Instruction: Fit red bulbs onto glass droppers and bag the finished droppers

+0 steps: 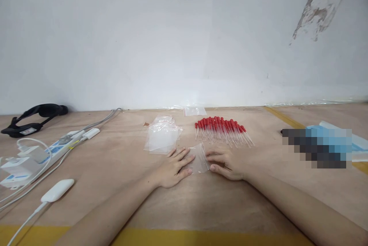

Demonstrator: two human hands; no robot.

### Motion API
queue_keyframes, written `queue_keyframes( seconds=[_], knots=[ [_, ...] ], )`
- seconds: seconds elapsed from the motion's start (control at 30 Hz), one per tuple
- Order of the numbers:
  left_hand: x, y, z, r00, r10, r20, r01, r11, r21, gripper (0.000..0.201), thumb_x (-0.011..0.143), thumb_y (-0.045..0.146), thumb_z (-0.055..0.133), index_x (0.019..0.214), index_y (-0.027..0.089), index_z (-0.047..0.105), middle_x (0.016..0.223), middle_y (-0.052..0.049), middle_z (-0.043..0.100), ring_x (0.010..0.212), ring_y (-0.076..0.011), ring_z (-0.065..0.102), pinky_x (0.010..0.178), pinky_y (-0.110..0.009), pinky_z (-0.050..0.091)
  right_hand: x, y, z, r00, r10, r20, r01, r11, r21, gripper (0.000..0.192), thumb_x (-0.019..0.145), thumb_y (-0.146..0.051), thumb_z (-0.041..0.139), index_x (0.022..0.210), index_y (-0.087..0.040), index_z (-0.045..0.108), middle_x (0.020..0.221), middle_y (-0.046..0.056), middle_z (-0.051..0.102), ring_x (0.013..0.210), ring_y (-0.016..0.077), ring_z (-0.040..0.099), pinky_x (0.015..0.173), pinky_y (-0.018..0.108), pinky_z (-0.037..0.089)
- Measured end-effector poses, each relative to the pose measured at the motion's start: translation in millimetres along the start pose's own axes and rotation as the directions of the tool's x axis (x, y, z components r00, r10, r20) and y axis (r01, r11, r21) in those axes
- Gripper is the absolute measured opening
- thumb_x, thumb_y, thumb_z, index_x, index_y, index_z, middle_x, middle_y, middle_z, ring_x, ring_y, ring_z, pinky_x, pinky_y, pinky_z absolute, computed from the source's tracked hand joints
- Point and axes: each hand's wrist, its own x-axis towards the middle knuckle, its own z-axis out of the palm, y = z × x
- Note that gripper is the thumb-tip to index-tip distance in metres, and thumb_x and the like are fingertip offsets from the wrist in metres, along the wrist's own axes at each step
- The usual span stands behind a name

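Small clear zip bag (199, 158) flat btwn both hands, long axis 12–6. Left hand (172, 168) pins its 9 o'clock edge, fingers spread flat; right hand (225, 164) pinches the 3 o'clock edge. Red-bulb droppers (222, 131) at 1 o'clock, nearer the right hand.

A worktop (115, 161) runs up to a wall (143, 38) at the back. Near its middle lies a small plastic bag (199, 158), with the left hand (172, 169) flat on its left edge and the right hand (227, 164) touching its right edge. Just behind the bag and to the left lies a pile of plastic bags (162, 136). Behind and to the right lies a row of droppers (222, 130), side by side. One more bag (194, 111) lies against the wall. Far left, a power strip (54, 148) with plugged cables lies in front of a headset (34, 117). A small device (57, 190) on a cable lies nearer the front edge.
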Motion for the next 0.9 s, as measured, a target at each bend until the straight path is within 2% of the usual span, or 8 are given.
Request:
queue_keyframes(
  seconds=[0.1,0.2,0.33,0.43,0.57,0.73,0.83,0.9],
  knots=[
    [-0.4,-1.2,0.7,1.0,0.018,-0.001,-0.018,1.0,-0.006,0.052,0.088,0.05,0.026,0.136,0.032,0.016,0.144,-0.002,0.012,0.131,-0.0237,0.012,0.105,-0.046,0.012,-0.2,-0.8,-1.4,0.99,-0.005,0.143,0.006,1.0,-0.006,0.047,0.08,-0.045,0.046,0.118,-0.018,0.053,0.117,0.011,0.054,0.109,0.0217,0.047,0.092,0.038,0.035],
    [-0.4,-2.5,0.4,1.0,0.031,-0.001,-0.032,0.999,-0.011,0.055,0.088,0.05,0.026,0.137,0.03,0.009,0.144,-0.003,0.012,0.131,-0.0231,0.01,0.106,-0.045,0.011,0.9,-1.2,-0.7,0.969,-0.017,0.245,0.025,0.999,-0.029,0.055,0.076,-0.051,0.049,0.124,-0.023,0.047,0.13,0.011,0.043,0.116,0.0244,0.04,0.096,0.042,0.029],
    [-0.5,-8.0,-2.5,0.998,0.062,0.023,-0.062,0.998,-0.025,0.058,0.088,0.05,0.028,0.137,0.028,0.006,0.144,-0.003,0.01,0.132,-0.0213,0.01,0.106,-0.043,0.009,3.0,-2.1,-2.6,0.959,0.027,0.283,-0.006,0.997,-0.075,0.047,0.076,-0.053,0.048,0.118,-0.031,0.051,0.14,0.007,0.027,0.121,0.028,0.033,0.097,0.047,0.023],
    [-1.8,-16.2,-5.5,0.996,0.083,0.033,-0.081,0.995,-0.056,0.058,0.087,0.05,0.031,0.137,0.029,0.01,0.144,-0.003,0.012,0.131,-0.0206,0.011,0.107,-0.042,0.01,3.3,-2.9,-6.9,0.955,0.047,0.294,-0.025,0.997,-0.079,0.044,0.077,-0.052,0.048,0.116,-0.034,0.052,0.141,0.005,0.024,0.121,0.0271,0.033,0.098,0.046,0.023],
    [-3.5,-24.4,-7.7,0.996,0.083,0.019,-0.081,0.991,-0.108,0.052,0.088,0.048,0.032,0.135,0.031,0.018,0.143,-0.001,0.017,0.131,-0.0196,0.015,0.107,-0.041,0.011,2.2,-1.6,-7.6,0.962,0.053,0.269,-0.04,0.998,-0.053,0.038,0.08,-0.047,0.046,0.113,-0.032,0.056,0.138,0.006,0.03,0.119,0.0248,0.035,0.097,0.044,0.024],
    [-2.1,-23.8,-7.8,0.998,0.052,0.019,-0.049,0.99,-0.134,0.044,0.091,0.042,0.024,0.133,0.032,0.024,0.142,0.0,0.02,0.131,-0.0172,0.016,0.107,-0.04,0.012,-1.9,7.9,4.0,0.989,0.072,0.129,-0.086,0.991,0.107,0.029,0.084,-0.036,0.043,0.102,-0.027,0.064,0.114,0.005,0.057,0.107,0.0183,0.049,0.095,0.039,0.031],
    [-0.8,-23.4,-6.9,0.999,0.046,0.022,-0.043,0.991,-0.126,0.044,0.091,0.043,0.024,0.133,0.032,0.024,0.142,0.001,0.02,0.131,-0.0171,0.016,0.107,-0.04,0.012,-3.4,10.7,7.3,0.986,0.159,0.05,-0.166,0.963,0.213,0.027,0.083,-0.036,0.044,0.088,-0.023,0.068,0.095,0.004,0.065,0.088,0.0158,0.057,0.079,0.03,0.042],
    [0.0,-23.9,-6.1,0.999,0.049,0.016,-0.047,0.992,-0.118,0.044,0.091,0.044,0.025,0.133,0.032,0.024,0.142,0.001,0.02,0.131,-0.0175,0.016,0.107,-0.04,0.013,-1.7,12.0,6.2,0.966,0.259,0.015,-0.256,0.941,0.222,0.027,0.083,-0.035,0.043,0.082,-0.021,0.067,0.082,0.003,0.066,0.075,0.0143,0.058,0.067,0.026,0.044]
  ],
)
